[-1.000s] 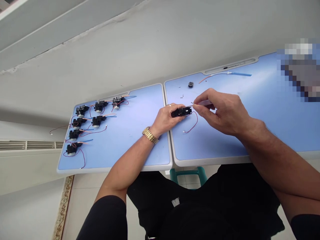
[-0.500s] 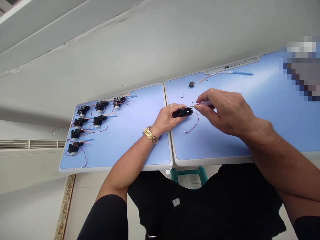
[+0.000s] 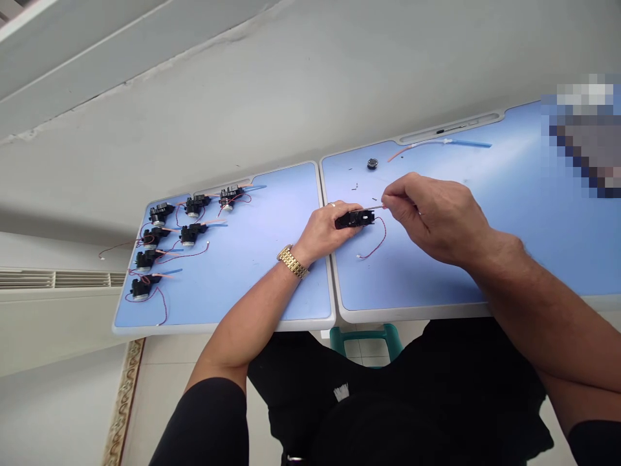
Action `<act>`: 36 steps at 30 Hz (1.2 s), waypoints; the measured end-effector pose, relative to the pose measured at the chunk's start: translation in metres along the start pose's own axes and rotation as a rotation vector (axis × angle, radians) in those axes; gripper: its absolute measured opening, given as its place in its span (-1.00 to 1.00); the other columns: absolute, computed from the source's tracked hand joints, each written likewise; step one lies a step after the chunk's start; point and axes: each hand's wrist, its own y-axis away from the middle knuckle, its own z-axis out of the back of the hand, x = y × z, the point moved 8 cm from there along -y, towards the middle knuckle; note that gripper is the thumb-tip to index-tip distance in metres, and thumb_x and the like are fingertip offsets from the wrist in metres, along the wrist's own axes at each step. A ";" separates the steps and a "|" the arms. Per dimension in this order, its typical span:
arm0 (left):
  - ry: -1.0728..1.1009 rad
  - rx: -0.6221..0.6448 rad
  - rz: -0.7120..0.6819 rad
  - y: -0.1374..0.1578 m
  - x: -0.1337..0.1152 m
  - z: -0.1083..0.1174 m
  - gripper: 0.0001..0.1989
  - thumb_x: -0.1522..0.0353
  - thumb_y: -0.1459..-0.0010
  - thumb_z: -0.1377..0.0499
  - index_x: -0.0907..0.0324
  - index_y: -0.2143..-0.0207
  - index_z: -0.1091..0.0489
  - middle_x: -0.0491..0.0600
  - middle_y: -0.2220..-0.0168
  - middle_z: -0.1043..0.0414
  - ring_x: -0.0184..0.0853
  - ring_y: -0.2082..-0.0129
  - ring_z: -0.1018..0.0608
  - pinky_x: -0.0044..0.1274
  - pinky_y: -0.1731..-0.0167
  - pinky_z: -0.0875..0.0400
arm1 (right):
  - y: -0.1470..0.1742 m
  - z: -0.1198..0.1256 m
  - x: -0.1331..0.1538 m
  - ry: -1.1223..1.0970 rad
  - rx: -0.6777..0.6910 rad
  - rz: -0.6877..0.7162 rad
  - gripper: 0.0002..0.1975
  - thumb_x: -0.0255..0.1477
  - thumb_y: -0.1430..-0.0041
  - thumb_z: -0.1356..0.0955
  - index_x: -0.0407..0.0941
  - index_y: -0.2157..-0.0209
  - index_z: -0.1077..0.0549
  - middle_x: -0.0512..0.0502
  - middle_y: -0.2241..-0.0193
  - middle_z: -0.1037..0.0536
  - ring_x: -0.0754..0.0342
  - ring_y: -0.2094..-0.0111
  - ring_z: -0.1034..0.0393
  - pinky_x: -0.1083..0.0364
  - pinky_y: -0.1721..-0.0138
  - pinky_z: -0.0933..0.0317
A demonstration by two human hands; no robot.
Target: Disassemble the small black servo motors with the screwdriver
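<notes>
My left hand (image 3: 326, 232) is closed around a small black plastic assembly (image 3: 356, 219), holding it over the right table near the gap. A thin red wire (image 3: 383, 239) trails from the assembly and ends in a small white connector on the tabletop. In my right hand (image 3: 429, 217) is a screwdriver (image 3: 374, 207), gripped between thumb and fingers. Its slim metal shaft points left and reaches the upper edge of the assembly; the handle is hidden inside my fingers. Just beyond my hands lie several tiny dark pieces (image 3: 354, 188), too small to name, and a round black part (image 3: 372, 164).
Similar black assemblies (image 3: 194, 234) with wires and tubes stand on the left table (image 3: 272, 259). A blue and orange tube (image 3: 466, 143) lies at the back of the right table (image 3: 412, 285), near a pen tray (image 3: 451, 128). A green stool (image 3: 366, 335) is below.
My right hand's fingers have curled tighter over the screwdriver handle, covering it, and the hand has turned slightly. The left hand and the black assembly stay nearly in place.
</notes>
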 end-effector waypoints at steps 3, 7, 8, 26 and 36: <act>0.001 -0.004 -0.005 0.000 -0.002 0.000 -0.71 0.37 -0.38 -0.46 0.02 -0.12 -0.69 -0.04 0.02 -0.77 -0.23 0.05 -0.74 -0.34 -0.08 -0.62 | 0.001 0.001 0.006 -0.050 0.005 0.018 -0.75 -0.50 -0.53 -0.35 0.08 -0.12 -0.49 -0.14 0.07 -0.73 -0.19 0.13 -0.71 -0.21 0.09 -0.63; -0.020 0.008 -0.003 -0.001 -0.002 0.000 -0.71 0.38 -0.38 -0.45 0.01 -0.12 -0.69 -0.05 0.06 -0.76 -0.23 0.08 -0.73 -0.34 -0.05 -0.62 | 0.001 0.000 0.002 -0.058 0.023 -0.021 -0.82 -0.41 -0.59 -0.36 0.09 -0.12 -0.48 -0.15 0.07 -0.74 -0.20 0.15 -0.71 -0.25 0.08 -0.63; -0.027 0.010 -0.003 -0.001 -0.002 0.000 -0.71 0.38 -0.38 -0.45 0.01 -0.12 -0.69 -0.05 0.06 -0.76 -0.23 0.08 -0.73 -0.34 -0.05 -0.62 | 0.001 0.000 0.001 -0.039 0.015 -0.020 -0.91 -0.34 -0.60 -0.37 0.07 -0.06 -0.49 -0.11 0.17 -0.73 -0.18 0.23 -0.68 -0.23 0.14 -0.62; -0.005 -0.002 0.005 0.001 0.002 0.001 -0.67 0.37 -0.37 -0.46 0.01 -0.15 -0.68 -0.02 -0.04 -0.78 -0.22 0.04 -0.74 -0.31 -0.08 -0.64 | 0.000 0.002 0.001 0.033 -0.031 0.001 -0.84 -0.36 -0.65 -0.31 0.10 0.03 -0.54 -0.08 0.25 -0.73 -0.15 0.26 -0.62 -0.22 0.09 -0.58; -0.025 -0.004 0.011 0.000 0.000 0.001 -0.68 0.40 -0.38 -0.45 0.02 -0.15 -0.68 -0.05 0.02 -0.77 -0.25 0.06 -0.73 -0.37 -0.06 -0.62 | 0.000 0.004 0.003 0.055 -0.095 0.022 -0.93 -0.34 -0.62 -0.38 0.07 0.08 -0.50 0.02 0.39 -0.62 -0.08 0.42 -0.54 -0.13 0.33 -0.45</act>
